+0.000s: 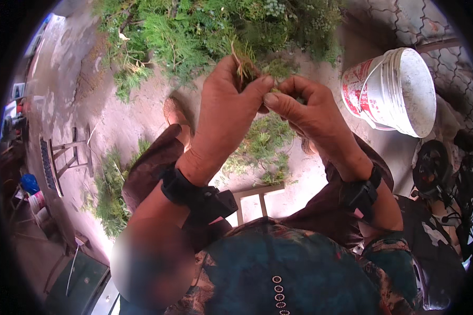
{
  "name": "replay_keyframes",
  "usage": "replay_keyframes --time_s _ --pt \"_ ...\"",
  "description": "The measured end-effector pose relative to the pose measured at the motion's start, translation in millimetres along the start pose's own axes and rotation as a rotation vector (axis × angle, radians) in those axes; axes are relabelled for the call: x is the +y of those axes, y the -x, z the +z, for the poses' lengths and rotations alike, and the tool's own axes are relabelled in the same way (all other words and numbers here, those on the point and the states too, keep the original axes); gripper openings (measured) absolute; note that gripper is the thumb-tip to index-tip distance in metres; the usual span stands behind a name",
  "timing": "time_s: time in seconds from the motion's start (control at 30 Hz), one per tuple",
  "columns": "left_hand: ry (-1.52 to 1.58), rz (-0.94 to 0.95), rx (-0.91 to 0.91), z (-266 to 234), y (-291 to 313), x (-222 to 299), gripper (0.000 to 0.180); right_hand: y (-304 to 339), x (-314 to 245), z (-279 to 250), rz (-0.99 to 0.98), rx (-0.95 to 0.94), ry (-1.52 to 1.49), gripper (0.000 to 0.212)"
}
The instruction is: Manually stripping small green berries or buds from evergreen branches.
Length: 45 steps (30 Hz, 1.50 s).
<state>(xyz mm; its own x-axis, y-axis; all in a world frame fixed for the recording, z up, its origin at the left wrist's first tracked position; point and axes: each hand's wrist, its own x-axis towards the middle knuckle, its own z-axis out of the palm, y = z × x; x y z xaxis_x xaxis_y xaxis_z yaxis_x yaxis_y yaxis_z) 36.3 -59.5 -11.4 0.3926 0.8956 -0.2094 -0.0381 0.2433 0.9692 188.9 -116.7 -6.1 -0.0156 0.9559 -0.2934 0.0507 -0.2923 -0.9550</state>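
Note:
My left hand (227, 100) is closed around a small conifer sprig (244, 59), whose green and dry brown tips stick up above the fingers. Beside it my right hand (311, 109) pinches, thumb against fingers, at a bit of greenery. The two thumbs nearly meet; whether both hands grip one sprig is hidden by the fingers. Beyond them a large heap of green conifer branches (189, 39) spreads over the floor. Smaller loose clippings (265, 144) lie below my hands, between my feet.
A white and red bucket (370, 94) lies tipped on its side to the right. More cut foliage (113, 189) rests by my left leg. At the left stands a small wooden stool (68, 155). A fan-like black object (433, 165) is at the far right.

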Motion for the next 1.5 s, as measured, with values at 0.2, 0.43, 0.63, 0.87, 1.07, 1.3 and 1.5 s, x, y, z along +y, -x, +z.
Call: replay_keyframes --time_s 0.2,0.43,0.63,0.87,1.07,1.3,1.5 --pt "0.24 -0.135 -0.059 -7.2 -0.8 11.5 0.015 3.4 -14.9 2.4 0.016 -0.06 -0.155 0.019" --pt "0.288 -0.114 -0.086 -6.9 -1.1 18.1 0.014 0.8 -12.8 -2.0 0.252 -0.147 -0.846 0.029" --pt "0.237 0.049 -0.153 -8.6 3.9 19.2 0.012 -3.1 -3.4 0.7 0.28 -0.092 -0.959 0.027" --pt "0.203 -0.058 -0.185 -6.1 8.7 26.1 0.016 1.1 -12.7 6.9 0.225 -0.095 -0.87 0.024" --pt "0.152 -0.026 -0.203 -3.1 7.9 22.7 0.018 2.0 -11.9 2.8 0.186 -0.126 -0.771 0.02" --pt "0.68 -0.129 -0.31 -22.7 -0.8 25.1 0.024 1.1 -19.9 5.2 0.079 -0.212 -1.13 0.018" --pt "0.465 -0.209 -0.1 -20.8 0.9 13.2 0.02 -1.3 -19.8 -83.8 -0.029 0.181 -1.382 0.011"
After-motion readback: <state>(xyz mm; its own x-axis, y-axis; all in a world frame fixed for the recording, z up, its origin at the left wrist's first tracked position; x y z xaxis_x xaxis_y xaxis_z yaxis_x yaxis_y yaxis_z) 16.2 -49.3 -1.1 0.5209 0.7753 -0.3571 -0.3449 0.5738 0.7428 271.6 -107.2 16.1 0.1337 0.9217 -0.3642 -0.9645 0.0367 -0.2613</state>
